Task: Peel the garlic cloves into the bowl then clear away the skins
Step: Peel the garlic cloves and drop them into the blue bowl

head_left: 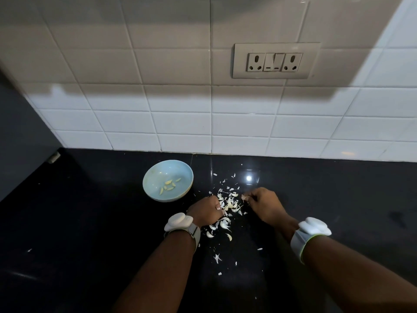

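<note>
A pale blue bowl (153, 177) sits on the black counter and holds several peeled garlic cloves (168, 186). To its right lies a heap of white garlic skins and cloves (230, 203), with loose skins scattered toward me. My left hand (206, 211) rests at the heap's left edge with its fingers curled among the pieces; what it holds is hidden. My right hand (264, 205) pinches a small garlic piece (244, 197) at the heap's right side.
The black counter (90, 233) meets a white tiled wall (180, 123) at the back, which carries a socket panel (276, 61). A dark panel (20, 136) stands at the left. Both wrists wear white bands.
</note>
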The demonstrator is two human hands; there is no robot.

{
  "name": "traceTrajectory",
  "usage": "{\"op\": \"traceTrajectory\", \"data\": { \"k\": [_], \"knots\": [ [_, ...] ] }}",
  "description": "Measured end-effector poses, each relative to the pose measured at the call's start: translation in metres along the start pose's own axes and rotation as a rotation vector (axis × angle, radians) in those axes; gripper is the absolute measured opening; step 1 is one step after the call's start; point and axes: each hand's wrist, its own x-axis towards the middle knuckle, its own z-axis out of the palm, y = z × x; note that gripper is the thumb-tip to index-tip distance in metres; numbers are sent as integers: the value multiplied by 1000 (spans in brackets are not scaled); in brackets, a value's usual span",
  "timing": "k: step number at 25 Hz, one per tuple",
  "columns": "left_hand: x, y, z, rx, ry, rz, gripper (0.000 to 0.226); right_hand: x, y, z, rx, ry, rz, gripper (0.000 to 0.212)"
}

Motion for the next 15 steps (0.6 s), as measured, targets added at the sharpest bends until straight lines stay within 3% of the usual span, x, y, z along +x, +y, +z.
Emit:
{"op": "traceTrajectory", "data": {
  "k": [7,15],
  "knots": [
    [6,-3,-10,69,-120,45,21,1,-13,-14,-205,-27,145,10],
    [4,1,-16,113,-141,74,19,-4,-21,-13,-452,-91,90,16]
  ]
}}
